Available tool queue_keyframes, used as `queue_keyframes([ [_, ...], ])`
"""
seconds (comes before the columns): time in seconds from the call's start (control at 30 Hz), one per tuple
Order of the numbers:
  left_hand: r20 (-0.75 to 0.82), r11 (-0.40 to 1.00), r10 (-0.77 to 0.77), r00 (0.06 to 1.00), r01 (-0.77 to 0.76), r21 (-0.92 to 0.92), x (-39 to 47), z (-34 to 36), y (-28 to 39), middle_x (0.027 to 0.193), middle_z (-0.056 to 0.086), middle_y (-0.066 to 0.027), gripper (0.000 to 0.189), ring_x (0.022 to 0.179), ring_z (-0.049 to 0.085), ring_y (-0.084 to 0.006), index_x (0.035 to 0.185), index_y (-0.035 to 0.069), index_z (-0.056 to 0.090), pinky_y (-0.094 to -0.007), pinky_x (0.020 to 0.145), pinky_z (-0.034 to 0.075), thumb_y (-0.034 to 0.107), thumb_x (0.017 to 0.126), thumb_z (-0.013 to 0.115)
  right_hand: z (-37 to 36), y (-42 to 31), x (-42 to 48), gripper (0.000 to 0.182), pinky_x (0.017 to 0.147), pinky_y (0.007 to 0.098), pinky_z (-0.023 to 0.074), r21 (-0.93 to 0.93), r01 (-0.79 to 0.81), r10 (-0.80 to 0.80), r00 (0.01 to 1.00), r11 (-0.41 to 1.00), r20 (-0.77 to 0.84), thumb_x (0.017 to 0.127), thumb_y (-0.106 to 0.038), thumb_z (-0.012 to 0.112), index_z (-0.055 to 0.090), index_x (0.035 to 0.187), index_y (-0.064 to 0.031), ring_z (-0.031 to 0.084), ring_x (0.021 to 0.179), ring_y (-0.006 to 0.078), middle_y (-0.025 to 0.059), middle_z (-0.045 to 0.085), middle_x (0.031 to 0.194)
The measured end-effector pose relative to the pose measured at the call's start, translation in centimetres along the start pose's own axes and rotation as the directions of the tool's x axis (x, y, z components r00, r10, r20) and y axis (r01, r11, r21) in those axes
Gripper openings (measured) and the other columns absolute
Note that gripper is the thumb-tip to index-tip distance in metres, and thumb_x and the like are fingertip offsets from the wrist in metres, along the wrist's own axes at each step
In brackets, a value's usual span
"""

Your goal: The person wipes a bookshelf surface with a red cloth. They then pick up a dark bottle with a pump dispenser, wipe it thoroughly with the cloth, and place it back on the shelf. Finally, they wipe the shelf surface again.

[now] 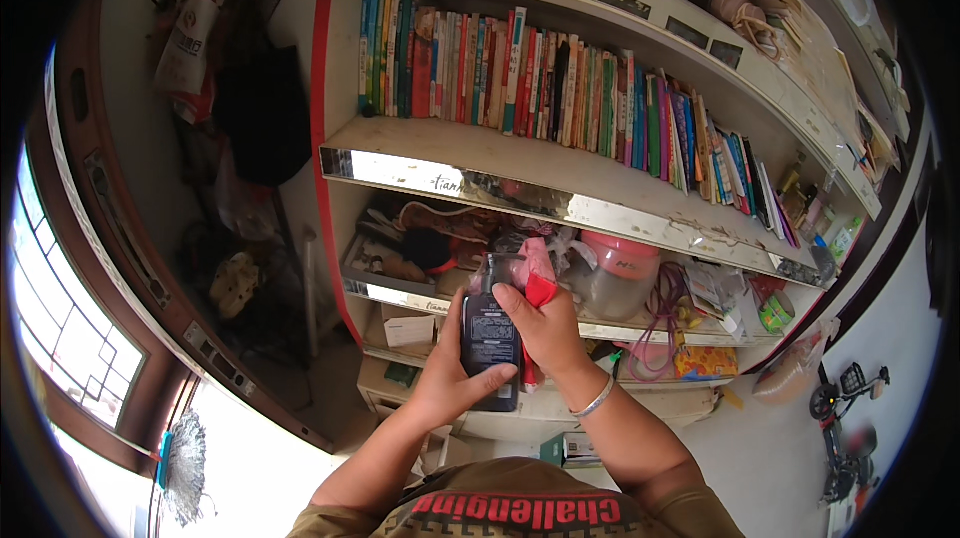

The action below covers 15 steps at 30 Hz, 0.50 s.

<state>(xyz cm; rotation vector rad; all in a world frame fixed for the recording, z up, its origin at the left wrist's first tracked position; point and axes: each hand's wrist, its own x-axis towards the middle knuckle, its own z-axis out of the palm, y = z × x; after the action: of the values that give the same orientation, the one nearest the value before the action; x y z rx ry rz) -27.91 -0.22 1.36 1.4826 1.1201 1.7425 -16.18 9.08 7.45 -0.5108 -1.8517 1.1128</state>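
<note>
A dark pump bottle [489,350] with a printed back label is held upright in front of the shelves. My left hand [452,382] wraps its lower left side, thumb across the front. In my right hand [550,328] is a bunched pink and red cloth [538,272], pressed along the bottle's right side. The right thumb rests near the bottle's shoulder, below the black pump head [498,268]. Most of the right fingers are hidden behind the cloth and bottle.
A bookshelf [450,134] with a row of books [510,73] stands ahead. Its lower shelf holds a pink-lidded jar [619,272], a purple cord [664,324] and a grey tray [390,279]. Bags [262,118] hang at left, near a door [120,238] and mop head [184,467]. An electric scooter [844,433] stands right.
</note>
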Motion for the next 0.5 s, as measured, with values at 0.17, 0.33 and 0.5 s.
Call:
queue_keyframes([
  [0.17,0.174,0.683,-0.290,0.941,0.331,-0.651,-0.3,0.1,-1.4,0.123,0.052,-0.0118,0.076,0.111,0.054,-0.0178,0.141,0.001,0.024,-0.0334,0.095,0.046,0.014,0.083,0.071,0.6,0.2,-0.3,0.038,0.078,0.0254,0.0453,-0.006,0.092,-0.092,0.990,0.996,-0.104,0.089,-0.025,0.067,0.057,0.111,0.0036,0.052,0.082,0.0094,0.0049,0.065,0.091],
  [0.33,0.353,0.429,-0.261,0.899,0.435,-0.791,-0.5,0.0,-2.0,0.123,0.054,-0.0105,0.061,0.109,0.058,-0.0219,0.136,0.005,0.033,-0.0387,0.091,0.051,0.009,0.084,0.066,0.9,0.0,-0.6,0.035,0.075,0.0265,0.0465,-0.069,0.120,-0.131,0.975,0.990,-0.179,0.086,-0.023,0.070,0.059,0.107,0.0028,0.054,0.078,0.0111,0.0067,0.065,0.088],
  [0.5,0.303,0.584,-0.251,0.919,0.393,-0.710,-0.8,0.0,-1.4,0.111,0.062,-0.0120,0.045,0.101,0.063,-0.0245,0.124,0.000,0.048,-0.0393,0.089,0.053,0.004,0.081,0.063,1.3,-0.7,-1.2,0.026,0.070,0.0283,0.0486,-0.205,0.221,-0.258,0.949,0.954,-0.180,0.080,-0.014,0.076,0.060,0.096,-0.0001,0.060,0.074,0.0172,0.0079,0.065,0.083],
])
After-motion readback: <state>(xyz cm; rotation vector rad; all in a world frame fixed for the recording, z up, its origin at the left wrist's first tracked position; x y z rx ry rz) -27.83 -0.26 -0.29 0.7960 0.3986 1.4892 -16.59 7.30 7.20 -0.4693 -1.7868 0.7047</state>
